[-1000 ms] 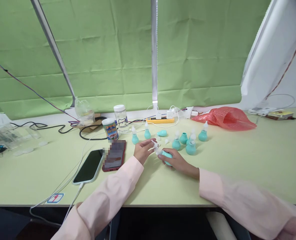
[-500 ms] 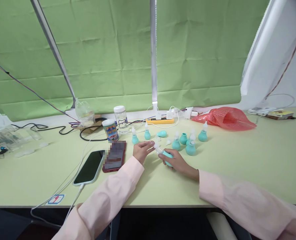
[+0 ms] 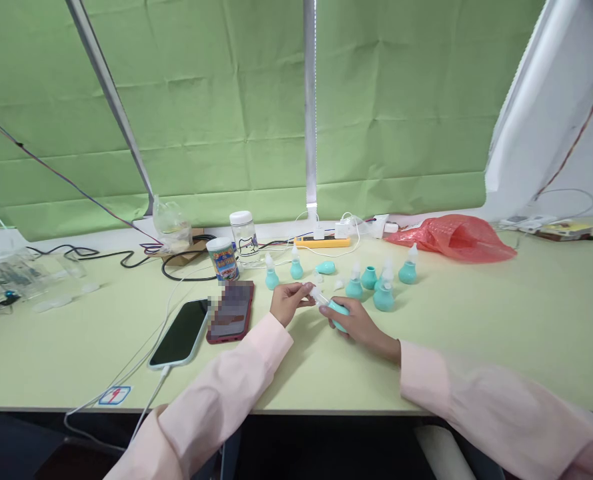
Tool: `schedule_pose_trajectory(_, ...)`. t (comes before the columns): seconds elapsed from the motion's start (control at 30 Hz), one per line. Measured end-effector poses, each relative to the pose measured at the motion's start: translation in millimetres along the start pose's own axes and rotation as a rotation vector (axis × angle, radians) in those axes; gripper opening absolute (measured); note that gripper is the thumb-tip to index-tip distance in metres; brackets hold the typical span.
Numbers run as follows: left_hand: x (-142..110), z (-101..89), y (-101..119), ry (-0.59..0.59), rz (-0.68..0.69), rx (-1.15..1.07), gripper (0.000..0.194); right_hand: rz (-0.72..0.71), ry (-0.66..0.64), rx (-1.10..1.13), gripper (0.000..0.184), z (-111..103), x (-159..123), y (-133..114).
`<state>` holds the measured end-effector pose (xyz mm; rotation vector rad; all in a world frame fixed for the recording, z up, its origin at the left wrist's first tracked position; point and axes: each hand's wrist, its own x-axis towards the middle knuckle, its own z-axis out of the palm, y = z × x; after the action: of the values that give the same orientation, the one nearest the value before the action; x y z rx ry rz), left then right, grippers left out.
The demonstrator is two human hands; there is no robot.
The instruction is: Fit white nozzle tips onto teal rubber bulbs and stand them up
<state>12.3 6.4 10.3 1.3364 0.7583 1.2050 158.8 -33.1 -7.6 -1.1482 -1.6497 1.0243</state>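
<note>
My right hand (image 3: 356,325) is wrapped round a teal rubber bulb (image 3: 339,309) with a clear white nozzle pointing left. My left hand (image 3: 287,302) pinches the tip of that nozzle (image 3: 316,295) between thumb and fingers. Both hands hover just above the pale green table (image 3: 476,320). Behind them stand several more teal bulbs with white tips (image 3: 383,295), one lying on its side (image 3: 325,267), and a few loose white tips (image 3: 339,283).
Two phones (image 3: 182,332) lie left of my hands, one on a white cable. A printed can (image 3: 223,258) and clear jar (image 3: 243,235) stand behind. A red plastic bag (image 3: 453,238) and a power strip (image 3: 322,241) sit at the back; clear plastic boxes (image 3: 6,283) far left.
My left hand's fingers have closed from loosely spread onto the nozzle tip. The bulb in my right hand has shifted slightly. The view has tilted a little.
</note>
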Motion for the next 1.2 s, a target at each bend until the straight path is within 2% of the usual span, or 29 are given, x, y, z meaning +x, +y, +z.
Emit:
schedule_pose_trajectory(0.17,-0.1,-0.9,-0.5,0.005,0.054,0.068,0.024,-0.02,-0.016,-0.049,0.032,-0.6,-1.6,-2.2)
schedule_pose_trajectory(0.33,-0.9,-3.3,-6.0,0.016,0.107,0.182,0.026,-0.197,0.068,-0.329,0.029,-3.8,1.1,2.7)
schedule_pose_trajectory(0.47,-2.7,-3.5,-7.6,-0.009,0.121,0.186,0.03,-0.256,0.097,-0.45,0.026,-4.8,0.8,1.4)
schedule_pose_trajectory(0.57,-3.3,-2.7,-6.7,-0.047,0.095,0.107,0.031,-0.233,0.082,-0.342,0.027,-2.7,-1.4,-1.7)
schedule_pose_trajectory(0.77,-4.8,1.7,-1.4,-0.012,0.078,0.033,0.032,-0.014,-0.054,0.061,0.033,2.6,-2.9,-5.2)
schedule_pose_trajectory(1.0,-11.4,8.2,9.4,-0.038,0.073,0.016,0.032,-0.024,-0.085,0.287,0.031,9.6,-5.2,-7.2)
schedule_pose_trajectory(1.2,-11.8,12.1,10.5,-0.036,0.084,0.023,0.031,-0.061,-0.086,0.288,0.03,9.6,-0.7,-3.6)
